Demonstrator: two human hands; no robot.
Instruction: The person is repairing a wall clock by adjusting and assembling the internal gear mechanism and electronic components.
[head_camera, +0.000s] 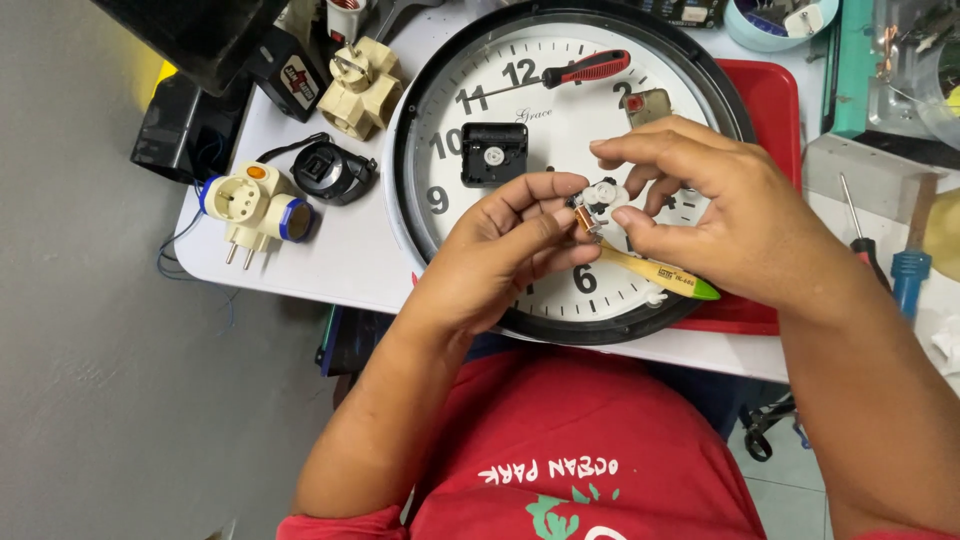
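Observation:
A round wall clock (470, 215) with a black rim and white dial lies flat on the white table. My left hand (510, 250) pinches a small clock mechanism with a copper coil and white gears (592, 205) above the dial. My right hand (700, 215) touches the same small mechanism with its fingertips and holds a yellow tool with a green end (662, 273). A black square movement case (493, 154) rests on the dial near its centre. A screwdriver with a red and black handle (585, 69) lies on the dial's upper part.
A red tray (775, 110) sits under the clock at right. Cream plug adapters (360, 88), a white and blue adapter (255, 205) and a black round part (330, 172) lie at left. A blue-handled screwdriver (908, 280) and another screwdriver (858, 225) lie at right.

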